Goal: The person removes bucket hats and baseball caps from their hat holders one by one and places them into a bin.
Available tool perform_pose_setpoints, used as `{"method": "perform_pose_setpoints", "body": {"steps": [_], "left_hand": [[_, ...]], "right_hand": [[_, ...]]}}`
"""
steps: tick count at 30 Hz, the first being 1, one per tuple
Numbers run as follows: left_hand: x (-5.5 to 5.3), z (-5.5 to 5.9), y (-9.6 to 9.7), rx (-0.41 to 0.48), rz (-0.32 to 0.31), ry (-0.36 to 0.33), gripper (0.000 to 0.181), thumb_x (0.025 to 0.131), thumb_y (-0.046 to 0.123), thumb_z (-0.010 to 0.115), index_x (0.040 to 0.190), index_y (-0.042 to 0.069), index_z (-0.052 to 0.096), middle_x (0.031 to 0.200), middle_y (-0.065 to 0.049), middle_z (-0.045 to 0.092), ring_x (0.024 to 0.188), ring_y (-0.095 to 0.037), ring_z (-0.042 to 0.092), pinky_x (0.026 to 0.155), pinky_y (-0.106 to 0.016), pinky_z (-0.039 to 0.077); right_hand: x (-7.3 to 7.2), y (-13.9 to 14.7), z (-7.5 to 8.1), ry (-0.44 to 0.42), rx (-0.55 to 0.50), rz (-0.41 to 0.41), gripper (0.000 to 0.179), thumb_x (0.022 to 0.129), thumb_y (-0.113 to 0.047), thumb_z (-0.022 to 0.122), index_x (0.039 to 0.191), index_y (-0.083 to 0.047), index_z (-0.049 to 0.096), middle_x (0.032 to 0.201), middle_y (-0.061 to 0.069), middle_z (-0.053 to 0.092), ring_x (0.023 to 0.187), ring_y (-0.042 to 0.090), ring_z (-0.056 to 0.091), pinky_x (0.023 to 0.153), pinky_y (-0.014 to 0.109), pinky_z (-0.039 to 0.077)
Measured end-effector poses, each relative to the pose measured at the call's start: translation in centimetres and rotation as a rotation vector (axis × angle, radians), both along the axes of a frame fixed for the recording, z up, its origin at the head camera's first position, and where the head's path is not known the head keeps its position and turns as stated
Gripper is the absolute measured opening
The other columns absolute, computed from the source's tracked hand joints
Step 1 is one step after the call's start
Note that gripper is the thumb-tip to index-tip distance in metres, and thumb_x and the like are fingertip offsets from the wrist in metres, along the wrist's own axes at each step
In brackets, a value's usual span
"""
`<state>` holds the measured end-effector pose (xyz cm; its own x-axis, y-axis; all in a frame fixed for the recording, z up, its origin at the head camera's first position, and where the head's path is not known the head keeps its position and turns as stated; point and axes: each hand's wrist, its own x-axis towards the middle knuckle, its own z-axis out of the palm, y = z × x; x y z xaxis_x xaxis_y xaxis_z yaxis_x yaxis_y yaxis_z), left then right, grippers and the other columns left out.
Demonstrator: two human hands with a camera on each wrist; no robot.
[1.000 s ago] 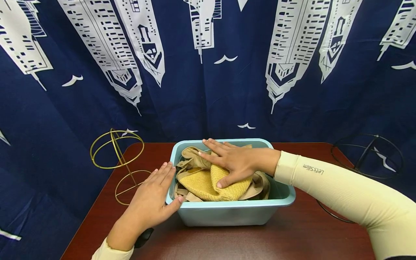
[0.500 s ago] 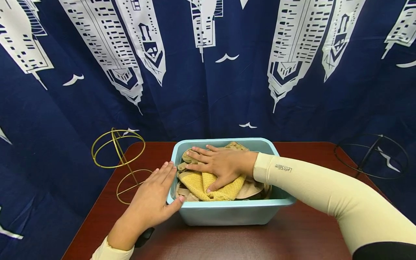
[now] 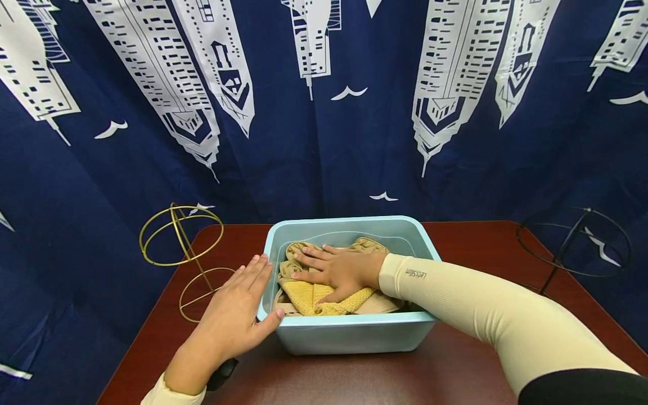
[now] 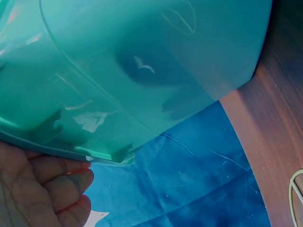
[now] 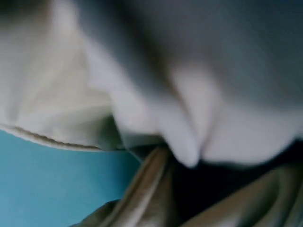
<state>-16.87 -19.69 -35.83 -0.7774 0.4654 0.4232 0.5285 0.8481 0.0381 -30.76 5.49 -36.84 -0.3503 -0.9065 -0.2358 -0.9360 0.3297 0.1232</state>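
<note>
A light blue plastic bin (image 3: 354, 321) stands on the table, holding a heap of beige fabric items (image 3: 373, 246) with a yellow knitted piece (image 3: 298, 295) on top. My right hand (image 3: 341, 271) presses flat on the heap, its fingers spread toward the left. On the bin's left rim rests my left hand (image 3: 235, 306), fingers straight and together, thumb at the front edge. From below, the left wrist view shows the left hand's fingers (image 4: 61, 189) under the lip of the bin wall (image 4: 128, 85). Blurred beige cloth (image 5: 57, 104) fills much of the right wrist view.
A gold wire stand (image 3: 194, 259) with round hoops is on the left of the dark red table (image 3: 455, 360). A black wire stand (image 3: 562, 253) is at the right, partly behind the right sleeve. A navy curtain (image 3: 314, 163) with white building prints hangs behind.
My right hand has moved left and pushed down, and the fabric heap sits lower in the bin, showing more of its inner back wall. The left hand has stayed on the rim.
</note>
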Motion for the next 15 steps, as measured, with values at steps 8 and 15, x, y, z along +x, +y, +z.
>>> {"method": "perform_pose_setpoints", "body": {"steps": [8,15], "left_hand": [[0.3,0.0,0.1,0.001,0.004,-0.008,0.078,0.089,0.051,0.063,0.142,-0.004,0.049,0.150,-0.019,0.044,0.143,-0.031,0.035,0.113,-0.049,0.032],[0.2,0.1,0.1,0.002,-0.010,0.016,0.078,0.089,0.050,0.063,0.141,-0.006,0.050,0.150,-0.020,0.044,0.142,-0.032,0.036,0.113,-0.050,0.033]], "right_hand": [[0.3,-0.1,-0.4,0.061,0.015,0.017,0.080,0.097,-0.067,0.036,0.161,-0.029,0.006,0.166,0.005,-0.009,0.151,0.024,-0.012,0.120,0.053,0.009],[1.0,0.3,2.3,0.085,-0.016,0.010,0.082,0.095,-0.073,0.030,0.161,-0.030,0.008,0.166,0.006,-0.007,0.151,0.025,-0.009,0.119,0.055,0.008]]}}
